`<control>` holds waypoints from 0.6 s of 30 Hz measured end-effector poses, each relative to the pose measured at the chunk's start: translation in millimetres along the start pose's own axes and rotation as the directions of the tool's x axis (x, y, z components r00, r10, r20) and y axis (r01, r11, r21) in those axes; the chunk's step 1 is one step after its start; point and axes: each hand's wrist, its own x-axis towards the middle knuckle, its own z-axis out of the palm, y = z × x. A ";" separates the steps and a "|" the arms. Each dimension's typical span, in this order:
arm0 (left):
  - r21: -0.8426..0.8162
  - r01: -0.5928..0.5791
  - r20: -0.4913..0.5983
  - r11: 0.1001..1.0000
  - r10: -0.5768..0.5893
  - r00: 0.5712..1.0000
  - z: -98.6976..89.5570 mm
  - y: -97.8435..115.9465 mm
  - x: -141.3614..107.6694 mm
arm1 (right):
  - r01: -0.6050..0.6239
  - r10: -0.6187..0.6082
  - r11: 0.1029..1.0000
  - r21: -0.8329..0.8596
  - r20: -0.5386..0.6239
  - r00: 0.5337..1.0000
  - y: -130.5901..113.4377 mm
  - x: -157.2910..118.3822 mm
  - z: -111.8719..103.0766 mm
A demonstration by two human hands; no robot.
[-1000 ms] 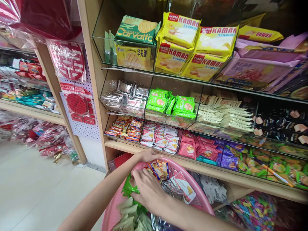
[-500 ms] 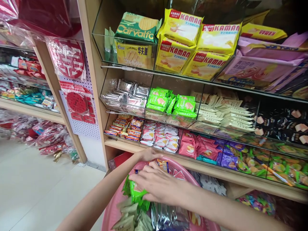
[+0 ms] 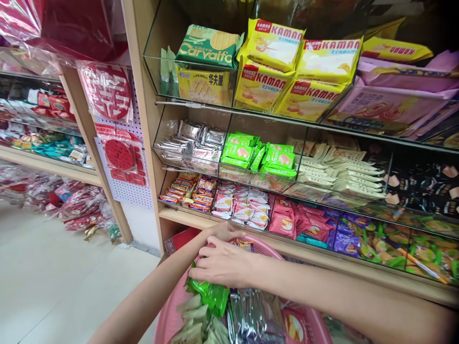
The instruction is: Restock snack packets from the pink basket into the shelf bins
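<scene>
A pink basket (image 3: pixel 167 313) holds green packets (image 3: pixel 211 294), silver packets (image 3: pixel 254 315), pale beige packets (image 3: pixel 195 320) and a red packet (image 3: pixel 296 325). My left hand (image 3: pixel 224 231) is at the basket's far rim, partly behind the other hand; its fingers reach over the rim, and their grip is mostly hidden. Over the basket's left part, my right hand (image 3: pixel 224 262) rests on the green packets with its fingers curled down around their upper end. An orange and blue packet (image 3: pixel 245 245) lies near the far rim.
Glass-fronted shelf bins hold yellow packs (image 3: pixel 274 45), green packets (image 3: pixel 238 150), silver packets (image 3: pixel 206 138) and small orange packets (image 3: pixel 197 191). The wooden shelf edge (image 3: pixel 186 217) runs just beyond the basket. Red decorations (image 3: pixel 120 153) hang at the left.
My right hand has shifted slightly left and up, with its fingers more curled over the green packets. The shelves sit slightly lower and farther right in view.
</scene>
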 end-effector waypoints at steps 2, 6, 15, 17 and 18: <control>0.004 0.011 0.003 1.000 -0.011 1.000 -0.4 0.6 -0.6 | 0.014 -0.012 0.999 -0.033 0.070 0.997 0.7 1.8 -5.1; 0.020 0.010 -0.003 1.000 -0.010 1.000 -0.7 0.7 0.2 | 0.117 -0.105 0.992 -0.048 0.208 0.972 0.7 2.8 -16.5; 0.015 0.000 -0.046 1.000 0.001 0.999 2.3 -0.6 1.2 | 0.153 -0.149 0.988 -0.016 0.162 0.975 -7.9 -6.3 -10.1; 0.022 -0.004 -0.041 1.000 0.005 0.999 1.9 0.9 -0.2 | 0.186 -0.182 0.982 -0.025 0.135 0.974 -7.8 -6.9 -6.1; 0.024 -0.009 -0.035 1.000 0.010 0.999 1.6 1.5 -0.9 | 0.205 -0.201 0.978 -0.025 0.122 0.972 -7.1 -7.2 -3.8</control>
